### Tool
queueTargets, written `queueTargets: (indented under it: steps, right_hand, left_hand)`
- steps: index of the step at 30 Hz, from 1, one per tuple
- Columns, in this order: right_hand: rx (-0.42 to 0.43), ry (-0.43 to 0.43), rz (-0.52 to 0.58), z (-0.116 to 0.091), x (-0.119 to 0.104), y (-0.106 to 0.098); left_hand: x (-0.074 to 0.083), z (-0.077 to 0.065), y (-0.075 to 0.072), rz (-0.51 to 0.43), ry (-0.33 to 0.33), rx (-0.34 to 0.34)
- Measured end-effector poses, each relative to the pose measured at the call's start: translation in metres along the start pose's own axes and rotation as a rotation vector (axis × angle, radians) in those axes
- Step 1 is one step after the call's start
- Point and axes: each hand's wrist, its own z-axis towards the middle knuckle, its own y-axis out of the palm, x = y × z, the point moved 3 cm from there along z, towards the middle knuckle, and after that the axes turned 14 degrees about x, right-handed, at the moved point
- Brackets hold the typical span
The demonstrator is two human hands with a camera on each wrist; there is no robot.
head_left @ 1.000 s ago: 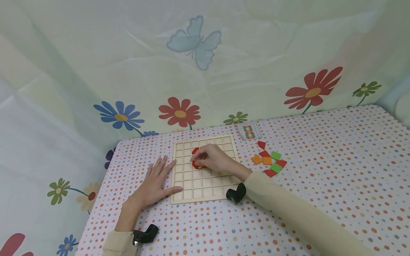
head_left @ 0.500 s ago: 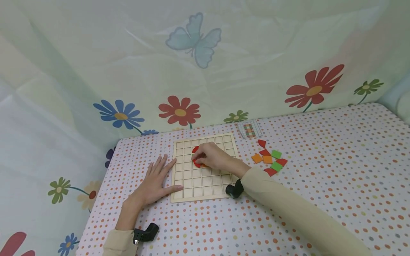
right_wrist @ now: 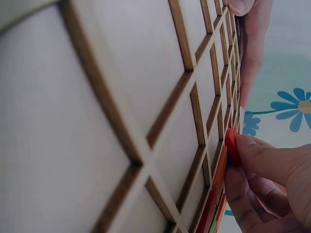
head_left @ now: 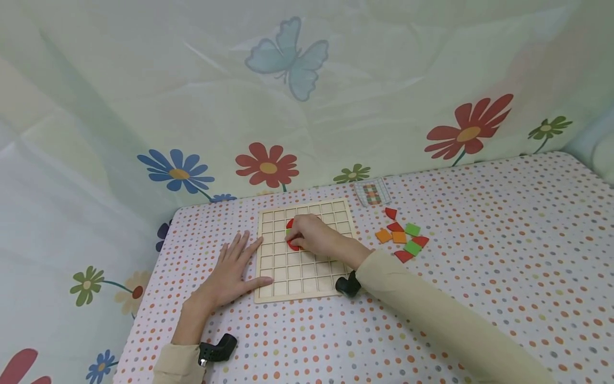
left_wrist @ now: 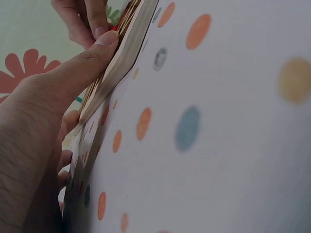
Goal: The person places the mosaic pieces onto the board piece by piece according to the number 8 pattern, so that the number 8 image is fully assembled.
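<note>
A wooden grid board (head_left: 288, 273) lies on the table. My left hand (head_left: 230, 274) is spread at its left edge, with the thumb over the board's lower left corner, as the left wrist view also shows. My right hand (head_left: 316, 236) reaches over the upper middle of the grid. In the right wrist view its thumb and fingers pinch a red tile (right_wrist: 232, 147) down at the grid. Just past that tile, an orange tile (right_wrist: 220, 170) and others sit in the cells. A red rounded tile (head_left: 293, 246) shows below the fingers; the right hand hides most of the group.
Right of the board lie loose tiles: red quarter-circles (head_left: 404, 256), green squares (head_left: 412, 230) and orange squares (head_left: 399, 237). A small pattern card (head_left: 372, 192) lies behind them. The dotted tablecloth (head_left: 503, 229) runs back to a flowered curtain (head_left: 364, 128).
My right hand has shifted slightly at the same spot on the grid, its fingers curling more; a green tile now shows beside its fingertips. My left hand stays in place.
</note>
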Motion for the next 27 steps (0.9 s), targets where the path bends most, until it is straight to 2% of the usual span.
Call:
queueTargets:
  steps: [6,14,19,23,27]
  right_hand:
    - [0.012,-0.036,-0.034,0.001,-0.002,0.002]
    - [0.025,-0.036,0.025,-0.005,-0.003,-0.004]
    - [0.086,-0.026,0.112,-0.019,-0.009,-0.023]
    - [0.086,-0.012,0.112,-0.036,-0.012,-0.043]
    - [0.072,0.022,0.089,-0.061,-0.005,-0.059]
  left_hand:
    - [-0.001,-0.001,-0.001,-0.003,-0.013,-0.007]
    - [-0.004,-0.002,0.001,-0.009,-0.011,0.002]
    - [-0.004,-0.001,0.003,-0.006,-0.012,0.003]
    - [-0.002,0.0,0.003,-0.004,-0.006,0.002]
    - [-0.002,0.0,0.002,-0.005,0.002,0.002]
